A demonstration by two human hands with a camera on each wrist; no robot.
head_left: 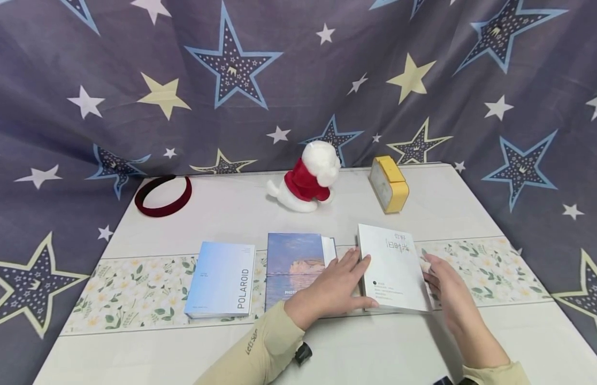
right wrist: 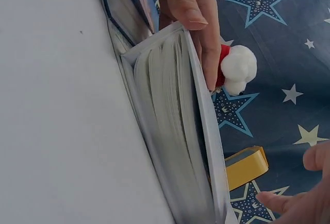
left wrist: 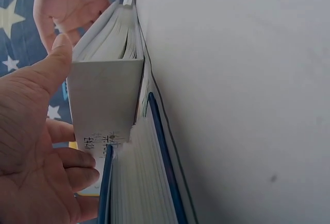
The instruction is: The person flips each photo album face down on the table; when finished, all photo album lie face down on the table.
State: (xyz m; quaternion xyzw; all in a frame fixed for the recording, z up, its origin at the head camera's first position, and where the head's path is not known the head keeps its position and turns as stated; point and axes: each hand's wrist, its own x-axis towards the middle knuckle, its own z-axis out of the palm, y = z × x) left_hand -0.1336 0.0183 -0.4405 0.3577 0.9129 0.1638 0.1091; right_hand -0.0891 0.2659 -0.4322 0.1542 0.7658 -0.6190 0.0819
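Note:
A thick white book (head_left: 395,267) lies on the table, its cover toward the head camera and its print upside down. My left hand (head_left: 334,286) is spread at the book's left side, thumb and fingertips touching the cover edge and spine. In the left wrist view, the left hand's fingers lie along the white spine (left wrist: 105,90). My right hand (head_left: 450,294) is just off the book's right edge, its fingers loosely bent. From the right wrist, the right hand (right wrist: 304,195) appears apart from the book, with nothing held. Page edges (right wrist: 167,110) face that camera.
Left of the white book lie a photo album (head_left: 293,262) with a seaside cliff cover and a pale blue POLAROID album (head_left: 221,278). Behind stand a white plush dog (head_left: 305,182) in red, a yellow box-shaped object (head_left: 390,184) and a dark red headband (head_left: 163,208). A starry curtain (head_left: 279,80) hangs behind.

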